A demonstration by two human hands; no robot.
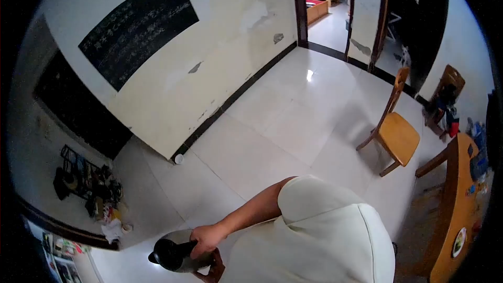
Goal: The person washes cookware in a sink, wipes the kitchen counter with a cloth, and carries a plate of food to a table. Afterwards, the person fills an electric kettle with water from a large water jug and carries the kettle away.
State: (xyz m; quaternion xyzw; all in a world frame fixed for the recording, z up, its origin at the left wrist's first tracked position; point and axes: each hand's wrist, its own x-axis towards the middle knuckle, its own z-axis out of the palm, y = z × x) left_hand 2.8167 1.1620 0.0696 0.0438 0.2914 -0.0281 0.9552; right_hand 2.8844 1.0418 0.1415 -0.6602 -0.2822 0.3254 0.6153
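At the bottom of the view is a kettle with a black top and a grey body, its spout pointing left. My right hand is closed around its black handle, and the arm reaches out from a pale short sleeve. Lower down, my left hand has its fingers curled against the kettle's body near the base. Most of that hand is in shadow, and its arm is hidden by my shirt. The kettle is held over the pale tiled floor.
A wooden chair stands to the right, by a wooden table bearing a plate. A cluttered rack lines the left wall. Near the wall corner sits a small white cup. An open doorway lies at the back.
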